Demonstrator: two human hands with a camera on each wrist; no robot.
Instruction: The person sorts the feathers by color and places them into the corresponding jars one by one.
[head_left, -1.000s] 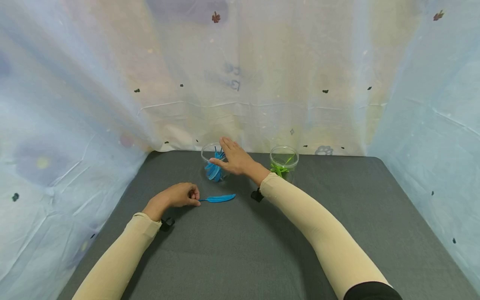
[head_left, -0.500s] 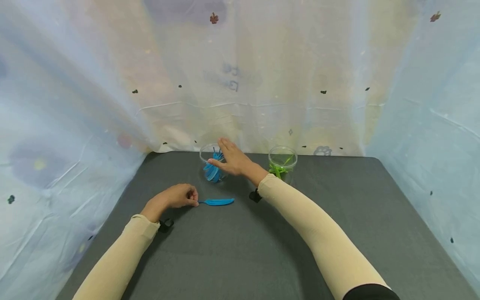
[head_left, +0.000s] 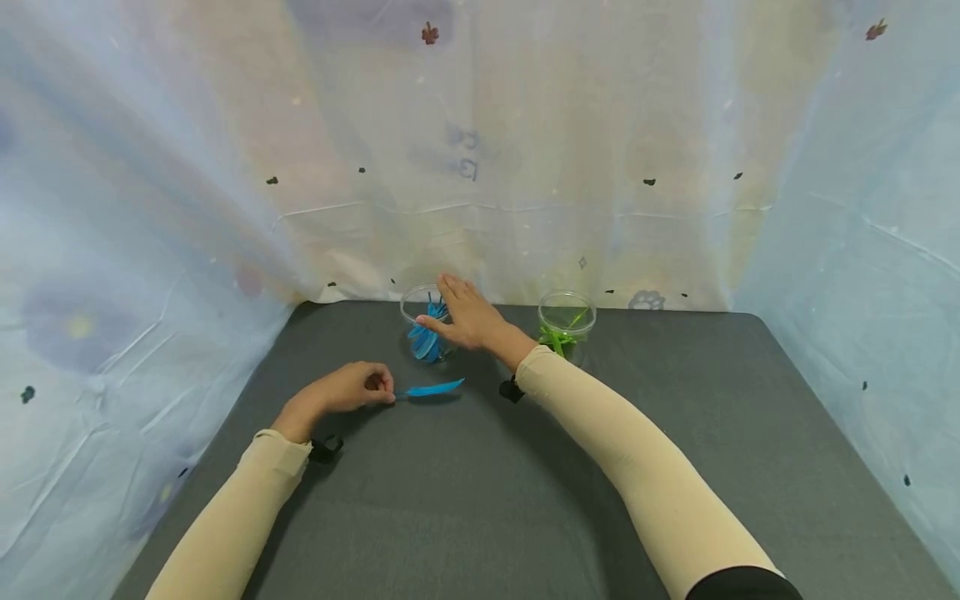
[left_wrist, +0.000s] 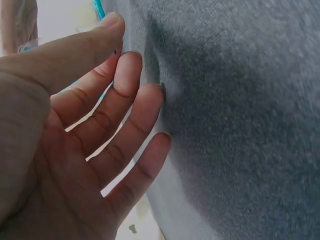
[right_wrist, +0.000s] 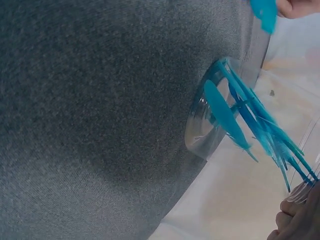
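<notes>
With thumb and fingertips, my left hand point(head_left: 348, 387) pinches the quill of a blue feather point(head_left: 433, 389). The vane points right, tilted slightly up over its shadow on the cloth. In the left wrist view the other fingers are loosely bent, and only a bit of feather point(left_wrist: 99, 7) shows past the thumb. My right hand point(head_left: 472, 318) lies at the right side of a clear jar point(head_left: 402, 305), fingers straight and thumb spread across its rim. Several blue feathers point(right_wrist: 227, 117) stand inside that jar, quills up. Part of the rim is hidden by the hand.
Right of my right wrist stands another clear jar point(head_left: 570, 333) with bright green pieces point(head_left: 557, 340) in it, partly behind the forearm. Grey cloth point(head_left: 435, 500) covers the table. Patterned curtains point(head_left: 562, 167) hang behind and along both sides.
The left hand has risen slightly, lifting the blue feather so that its tip tilts up and a shadow shows beneath it. The right hand and both jars have kept their places.
</notes>
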